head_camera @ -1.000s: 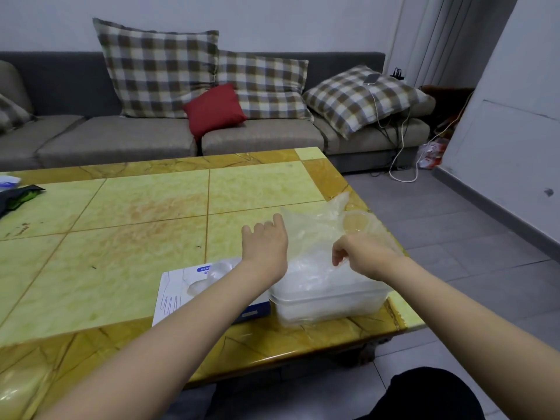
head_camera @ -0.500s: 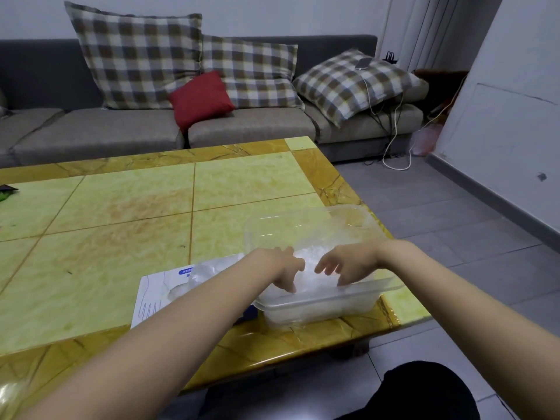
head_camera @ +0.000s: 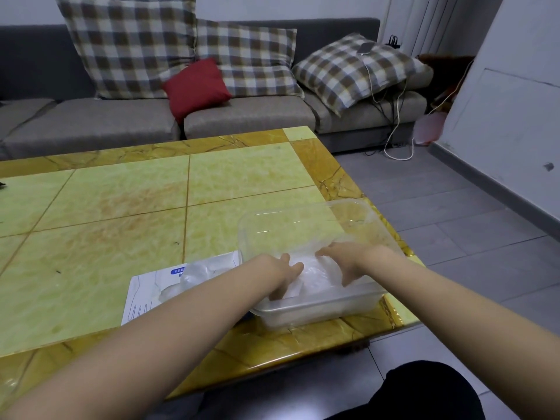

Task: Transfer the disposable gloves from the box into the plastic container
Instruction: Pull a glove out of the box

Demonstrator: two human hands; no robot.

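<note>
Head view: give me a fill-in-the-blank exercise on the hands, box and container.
The left hand and right hand press gloves in the plastic container at the table's near ____ corner.
The glove box lies on the container's ____ side.
The small plain cushion on the sofa is ____.
Missing: right; left; red.

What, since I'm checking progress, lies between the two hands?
In the head view, the crumpled clear gloves lie between the left hand and the right hand, inside the plastic container; both hands touch them.
</note>
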